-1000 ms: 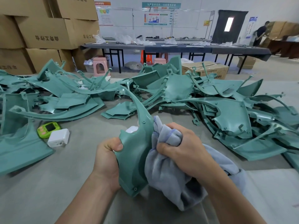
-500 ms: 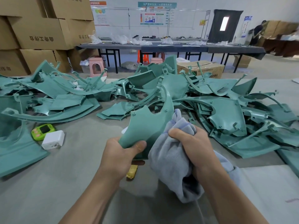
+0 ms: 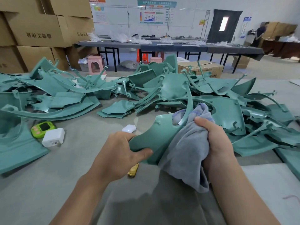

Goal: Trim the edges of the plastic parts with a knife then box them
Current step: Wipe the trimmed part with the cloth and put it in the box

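Note:
My left hand (image 3: 121, 154) grips the lower edge of a curved teal plastic part (image 3: 159, 137), thumb on its face, holding it above the table. My right hand (image 3: 212, 142) clutches a bunched grey cloth (image 3: 186, 151) pressed against the part's right side and its thin upward arm. A large heap of similar teal plastic parts (image 3: 170, 91) covers the table behind and to both sides. A small gold-coloured object (image 3: 133, 170) lies on the table below my left hand, half hidden; I cannot tell what it is.
A green handheld device (image 3: 42, 128), a white charger block (image 3: 53, 139) and a white earbud case (image 3: 129, 128) lie on the grey table (image 3: 48, 184). Cardboard boxes (image 3: 37, 30) are stacked at the back left. One box (image 3: 201, 70) stands behind the heap. A person (image 3: 259, 34) stands far right.
The teal part has been turned from upright to lying flatter and moved right. My left hand shifted its grip to the lower edge. The cloth stays against the part's right side.

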The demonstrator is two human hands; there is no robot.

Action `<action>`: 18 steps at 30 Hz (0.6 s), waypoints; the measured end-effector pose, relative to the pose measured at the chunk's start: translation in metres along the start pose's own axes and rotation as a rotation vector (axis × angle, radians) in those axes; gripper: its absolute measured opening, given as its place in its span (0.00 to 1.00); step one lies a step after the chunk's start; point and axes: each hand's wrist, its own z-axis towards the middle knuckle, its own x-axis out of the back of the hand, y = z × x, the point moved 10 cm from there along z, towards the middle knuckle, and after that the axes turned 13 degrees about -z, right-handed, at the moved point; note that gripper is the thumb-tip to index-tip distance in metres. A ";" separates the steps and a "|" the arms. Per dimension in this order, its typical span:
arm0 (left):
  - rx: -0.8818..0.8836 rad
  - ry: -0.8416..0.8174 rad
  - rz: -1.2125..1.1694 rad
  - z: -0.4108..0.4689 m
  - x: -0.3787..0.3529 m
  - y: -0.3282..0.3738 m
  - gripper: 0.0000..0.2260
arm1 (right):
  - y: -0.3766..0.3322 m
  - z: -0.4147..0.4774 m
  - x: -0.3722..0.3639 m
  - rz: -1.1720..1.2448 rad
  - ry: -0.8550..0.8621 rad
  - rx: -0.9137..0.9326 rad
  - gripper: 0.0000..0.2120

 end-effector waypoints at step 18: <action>0.038 0.374 -0.560 -0.009 0.020 -0.027 0.08 | 0.009 -0.004 -0.030 -0.470 -0.203 0.151 0.03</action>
